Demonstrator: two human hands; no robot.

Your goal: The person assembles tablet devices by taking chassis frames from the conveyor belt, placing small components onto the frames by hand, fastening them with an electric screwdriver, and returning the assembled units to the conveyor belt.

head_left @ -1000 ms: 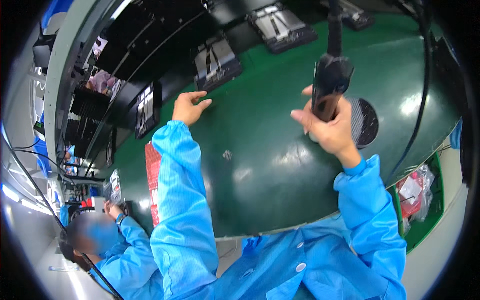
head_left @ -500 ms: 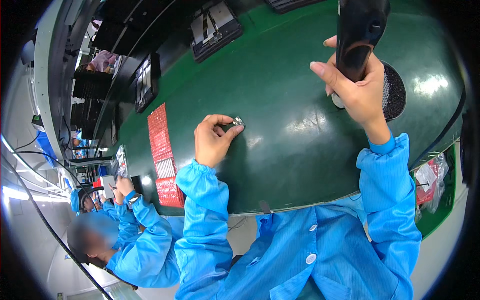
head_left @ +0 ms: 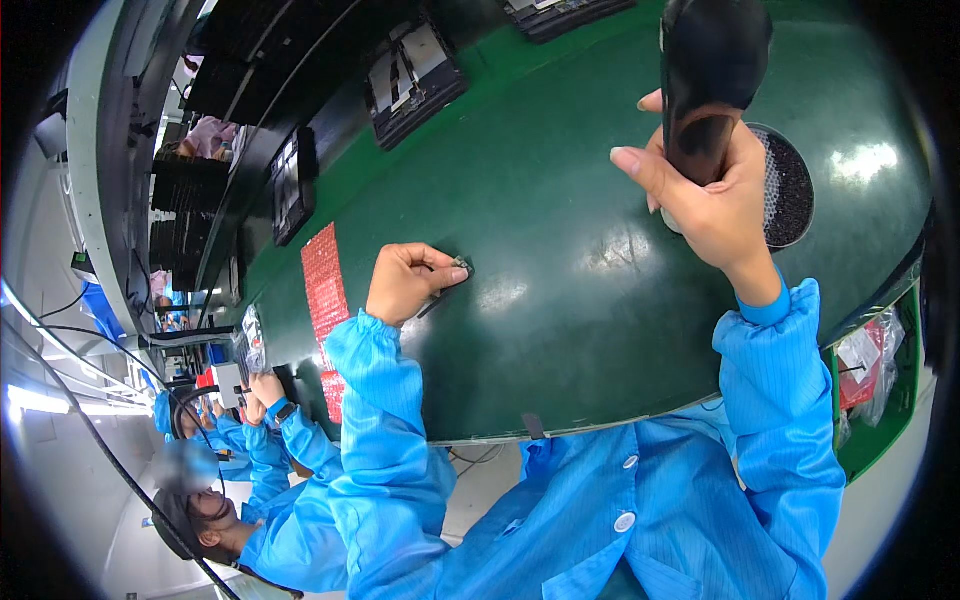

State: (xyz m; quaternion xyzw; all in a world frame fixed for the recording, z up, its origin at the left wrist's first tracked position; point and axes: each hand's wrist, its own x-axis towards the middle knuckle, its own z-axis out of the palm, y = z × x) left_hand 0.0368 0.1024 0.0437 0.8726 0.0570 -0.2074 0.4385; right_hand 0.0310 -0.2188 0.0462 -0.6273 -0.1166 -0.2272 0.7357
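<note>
The black tool (head_left: pixel 716 60) is cut off above, the pinched piece (head_left: pixel 462 263) too small to identify.

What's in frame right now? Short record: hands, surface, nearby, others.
left hand: the left hand pinches a small part between thumb and finger
right hand: the right hand grips a black handheld tool
surface: green tabletop
beside right hand: round container with dark granular contents, partly hidden
left side: red bubble-wrap strip
far side: black flat device, others alongside
right edge: green bin with bagged items
others: co-worker in blue, lower left
</note>
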